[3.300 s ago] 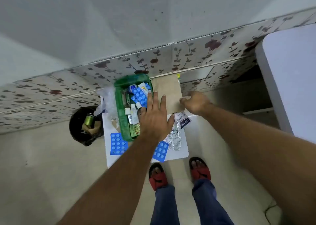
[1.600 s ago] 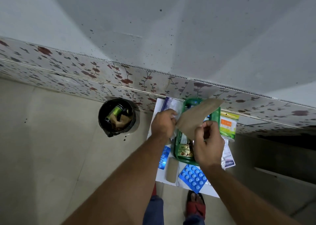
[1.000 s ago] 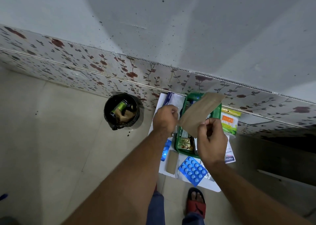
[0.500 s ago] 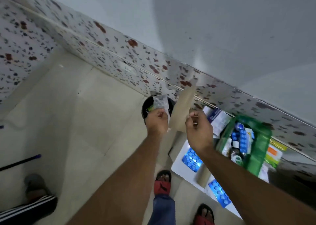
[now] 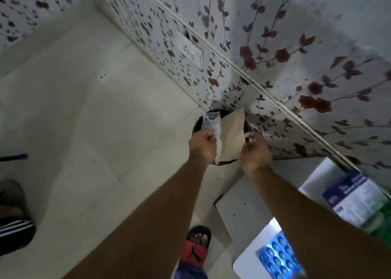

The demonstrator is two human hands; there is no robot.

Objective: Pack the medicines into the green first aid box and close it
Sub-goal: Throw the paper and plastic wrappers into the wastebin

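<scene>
- While raised over the black bin (image 5: 197,124) by the wall, left hand (image 5: 202,145) curled, fingertips pinched on a crinkled clear plastic wrapper (image 5: 210,122) and on the left edge of a brown paper envelope (image 5: 231,134).
- Right hand (image 5: 255,151) loosely curled, thumb and forefinger nipping the right edge of that same envelope; remaining fingers folded in.
- Envelope held upright between both hands, covering most of the bin mouth.
- Green first aid box (image 5: 380,221) at the far right edge, only a blurred green corner showing; whether open or shut, cannot tell.
- Beside it on a low white desk (image 5: 247,257): a white and blue printed leaflet (image 5: 355,198) lying against the box, and nearer the camera a blue blister strip (image 5: 277,255) of round tablets, partly hidden by the right forearm.
- Pale glossy floor tiles (image 5: 95,113) with thin grout lines; wall tiles (image 5: 275,56) printed with dark red flowers and grey vines, crossed by a raised white strip.
- Red and black sandal (image 5: 195,247) on one foot below the arms; another person's foot (image 5: 12,211) and striped cloth at the left edge.
- Blue rod-like object (image 5: 14,157) on the floor at left, too blurred to identify.
- Envelope matte and flat; wrapper shiny and creased; blister strip reflective with domed pockets.
</scene>
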